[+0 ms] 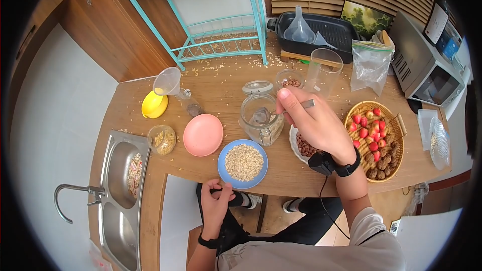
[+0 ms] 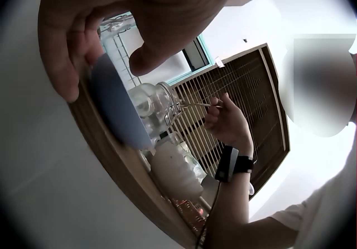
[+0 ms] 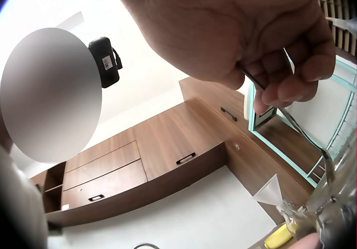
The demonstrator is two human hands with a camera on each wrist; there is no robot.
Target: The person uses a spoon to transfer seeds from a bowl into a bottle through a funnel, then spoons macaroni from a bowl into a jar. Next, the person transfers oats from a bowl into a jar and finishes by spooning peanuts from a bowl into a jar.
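Note:
My right hand (image 1: 319, 125) pinches the metal handle of a spoon (image 1: 308, 104) above the glass clip-top jar (image 1: 271, 134). The spoon's head end reaches down inside the jar, whose lid is swung back. In the right wrist view, the thin spoon handle (image 3: 301, 131) runs from between the curled fingers down toward the glass. My left hand (image 1: 216, 208) is at the counter's front edge, loosely bent, its thumb tip close beside the blue plate (image 1: 223, 176). Rolled oats (image 1: 244, 162) are heaped on that plate. In the left wrist view, the left fingers (image 2: 60, 73) hang around the plate's rim.
Left of the jar are a pink plate (image 1: 203, 135), a yellow bowl (image 1: 154, 104), a funnel (image 1: 167, 81) and the sink (image 1: 120, 170). To the right stand a white dish of nuts (image 1: 307, 146) and a wicker basket (image 1: 401, 143) with red fruit and walnuts. Spilled flakes dot the back.

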